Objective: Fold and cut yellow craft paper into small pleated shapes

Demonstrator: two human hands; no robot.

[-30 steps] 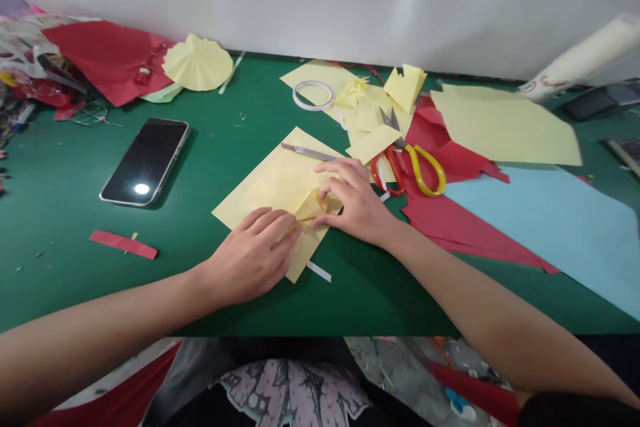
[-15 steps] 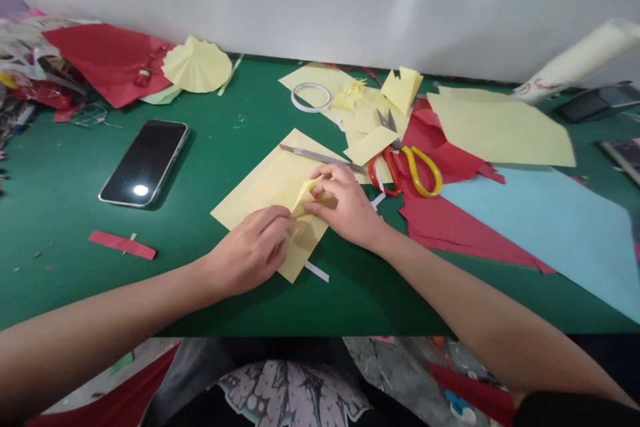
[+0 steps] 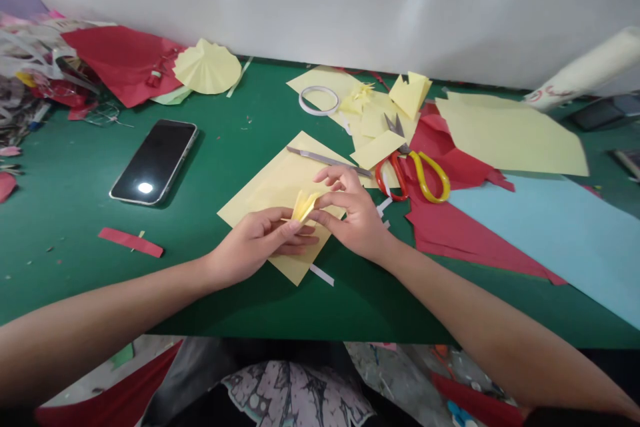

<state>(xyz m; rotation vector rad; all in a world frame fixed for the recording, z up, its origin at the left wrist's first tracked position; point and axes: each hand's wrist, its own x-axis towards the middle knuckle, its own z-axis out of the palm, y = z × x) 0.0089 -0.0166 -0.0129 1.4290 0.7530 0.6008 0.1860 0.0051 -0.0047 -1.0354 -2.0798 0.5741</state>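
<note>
A small folded piece of yellow paper [image 3: 303,205] is held up between my two hands, its pleats partly fanned. My left hand [image 3: 260,235] pinches its lower end between thumb and fingers. At its right side, the thumb and fingertips of my right hand [image 3: 349,212] grip the edge. Beneath both hands lies a flat yellow sheet [image 3: 265,183] on the green table. A slim metal craft knife [image 3: 325,159] rests across the sheet's far corner. Scissors [image 3: 420,173] with one red and one yellow handle lie just right of my right hand.
A phone [image 3: 155,161] lies to the left, near a red paper strip [image 3: 131,242]. Behind my hands are a white tape roll [image 3: 319,101] and yellow scraps. Red paper [image 3: 465,243] and a light blue sheet [image 3: 545,227] spread to the right. A pleated yellow disc [image 3: 207,68] sits far left.
The folded paper has been lifted and turned, so its pleats now show. My left hand has rolled palm-up beneath it, and the right fingers have shifted along its edge. The view has moved slightly.
</note>
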